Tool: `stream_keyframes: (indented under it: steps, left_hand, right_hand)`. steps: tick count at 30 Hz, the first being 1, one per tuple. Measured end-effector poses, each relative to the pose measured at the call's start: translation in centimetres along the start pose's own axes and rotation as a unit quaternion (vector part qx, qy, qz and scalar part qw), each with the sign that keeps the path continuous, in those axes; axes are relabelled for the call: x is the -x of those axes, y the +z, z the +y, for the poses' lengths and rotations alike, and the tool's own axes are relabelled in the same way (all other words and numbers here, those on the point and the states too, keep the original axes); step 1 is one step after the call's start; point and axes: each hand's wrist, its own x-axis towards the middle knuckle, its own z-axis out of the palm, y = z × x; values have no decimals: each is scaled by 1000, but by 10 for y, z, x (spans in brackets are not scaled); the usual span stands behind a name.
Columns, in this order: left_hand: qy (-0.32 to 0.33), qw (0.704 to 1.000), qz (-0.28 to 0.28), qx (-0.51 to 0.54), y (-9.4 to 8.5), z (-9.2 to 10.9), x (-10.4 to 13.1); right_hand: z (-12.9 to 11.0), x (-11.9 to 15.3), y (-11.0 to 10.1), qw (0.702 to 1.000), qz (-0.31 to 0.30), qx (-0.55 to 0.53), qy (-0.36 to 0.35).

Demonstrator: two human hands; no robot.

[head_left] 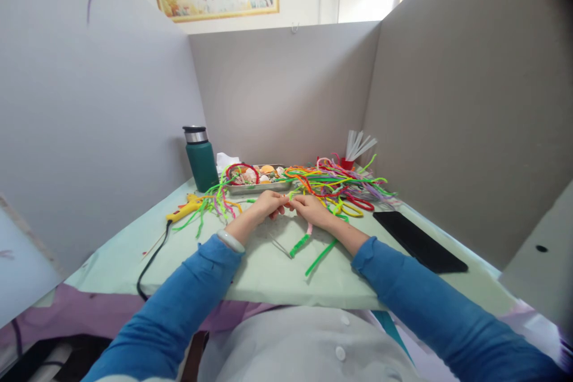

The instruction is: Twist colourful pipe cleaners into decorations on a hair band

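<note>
My left hand [270, 204] and my right hand [310, 210] meet over the middle of the table, fingertips pinched together. Between them shows a bit of yellow-green pipe cleaner [291, 195]; most of it is hidden by the fingers. Below my right hand, a pink and green pipe cleaner piece [300, 245] with a wrapped, coiled look lies on the table, a bare wire end beside it. A straight green pipe cleaner [320, 258] sticks out from under my right forearm. I cannot tell whether these pieces join what I hold.
A heap of coloured pipe cleaners [331, 178] lies behind my hands, beside a metal tray [259, 188] of small decorations. At left stand a green bottle [202, 164] and a yellow glue gun [184, 209] with its cord. A black slab [418, 240] lies right; glue sticks [358, 146] fill a red cup.
</note>
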Motion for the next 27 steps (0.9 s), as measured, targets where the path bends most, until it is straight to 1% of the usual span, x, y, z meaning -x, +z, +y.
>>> stream_keyframes:
  steps: [4,8,13,20,23,27]
  left_hand:
    - [13,999,11,-37,1,-6,-5]
    - [13,998,44,-41,2,-6,-7]
    - [7,999,37,-35,2,0,-3]
    - [31,999,12,-7,2,-5,-5]
    - [36,999,19,11,3,-5,-5]
    - [33,998,46,23,2,-3,-6]
  right_hand:
    - [3,-2,0,1000,11,6,12]
    - [4,-2,0,999,14,20,21]
    - [5,-2,1,999,9,16,32]
    - [1,0,1,1000,9,8,27]
    - [0,0,0,999,-1,-27,41]
    - [5,-2,0,990,-21,-110,89]
